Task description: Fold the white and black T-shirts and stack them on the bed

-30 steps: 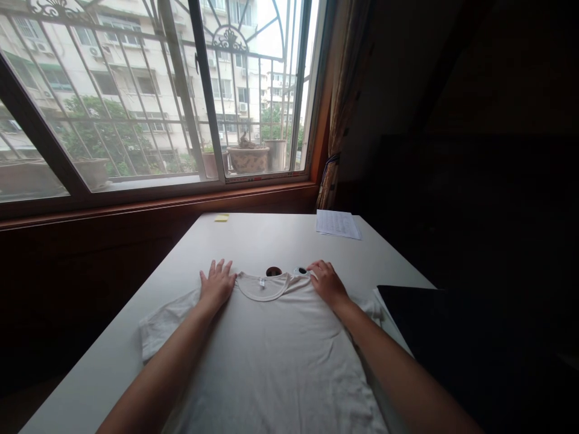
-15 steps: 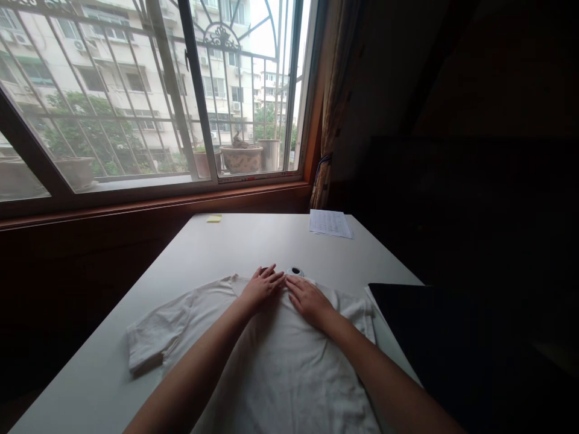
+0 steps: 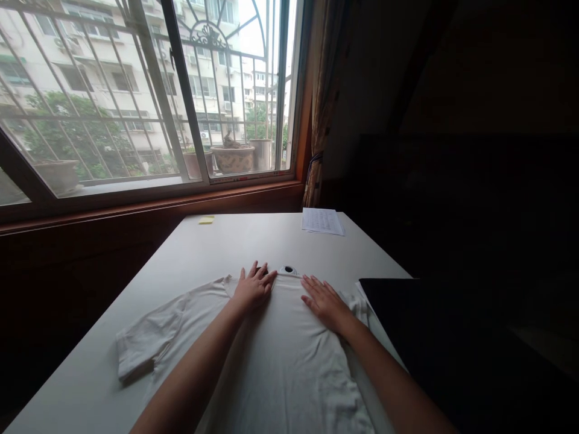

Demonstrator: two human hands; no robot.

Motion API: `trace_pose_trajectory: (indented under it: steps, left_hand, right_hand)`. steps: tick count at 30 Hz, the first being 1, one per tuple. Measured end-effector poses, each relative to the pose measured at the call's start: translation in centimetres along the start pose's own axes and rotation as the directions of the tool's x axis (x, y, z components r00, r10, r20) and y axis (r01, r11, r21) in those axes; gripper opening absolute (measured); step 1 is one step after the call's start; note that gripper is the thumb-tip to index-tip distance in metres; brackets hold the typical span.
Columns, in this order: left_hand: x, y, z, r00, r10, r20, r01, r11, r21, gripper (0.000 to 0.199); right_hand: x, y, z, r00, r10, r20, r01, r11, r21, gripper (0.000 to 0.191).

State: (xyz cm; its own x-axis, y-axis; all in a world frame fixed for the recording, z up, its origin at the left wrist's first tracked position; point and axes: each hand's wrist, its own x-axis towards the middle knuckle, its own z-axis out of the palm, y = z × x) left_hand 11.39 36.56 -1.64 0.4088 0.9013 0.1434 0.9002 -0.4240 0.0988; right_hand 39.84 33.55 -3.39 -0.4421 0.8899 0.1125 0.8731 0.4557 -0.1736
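Note:
A white T-shirt [image 3: 289,337] lies spread on the white table [image 3: 104,361], its neck end away from me and one sleeve stretched out to the left. My left hand [image 3: 254,288] rests flat near the neckline with fingers spread. To its right, my right hand [image 3: 323,301] presses flat on the upper part of the shirt, fingers stretched forward. Fabric between the hands looks fairly smooth, while creases run below my right hand. Just past the neckline sits a small round white object with a dark centre [image 3: 288,270]. Another dark thing beside it is mostly hidden by my left fingers.
Yellow sticky notes [image 3: 207,220] lie at the table's far left corner. Printed sheets [image 3: 322,222] are at the far right. A dark flat object [image 3: 393,301] covers the right edge. Beyond the table are a barred window [image 3: 217,90] and a tied curtain [image 3: 315,163].
My hands have moved apart from nearly touching at the neckline. The right hand slid right across the shirt, and the fabric between them is flatter. The view has shifted slightly.

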Motion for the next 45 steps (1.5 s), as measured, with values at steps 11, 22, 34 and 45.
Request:
trace_pose_trajectory:
  steps: [11, 22, 34, 45]
  left_hand:
    - [-0.9, 2.0, -1.2, 0.983, 0.077, -0.169, -0.069, 0.996, 0.051, 0.050]
    - [-4.1, 0.3, 0.5, 0.995, -0.092, -0.033, 0.091, 0.996, -0.016, 0.062]
    - [-7.0, -7.9, -1.3, 0.996, -0.010, -0.092, 0.014, 0.999, 0.045, 0.053]
    - [-19.3, -19.2, -2.7, 0.916, -0.398, -0.059, 0.401, 0.914, 0.059, 0.062]
  right_hand:
    - [-0.1, 2.6, -1.0, 0.999, 0.031, 0.026, -0.031, 0.999, 0.029, 0.059]
    - [-0.1, 2.9, -0.6, 0.998, 0.062, 0.032, -0.062, 0.998, 0.003, 0.066]
    - [-0.2, 3.0, -0.6, 0.996, 0.081, 0.041, -0.080, 0.996, -0.028, 0.067]
    - [0.0, 3.3, -0.6, 0.994, 0.096, 0.050, -0.094, 0.995, -0.040, 0.067]
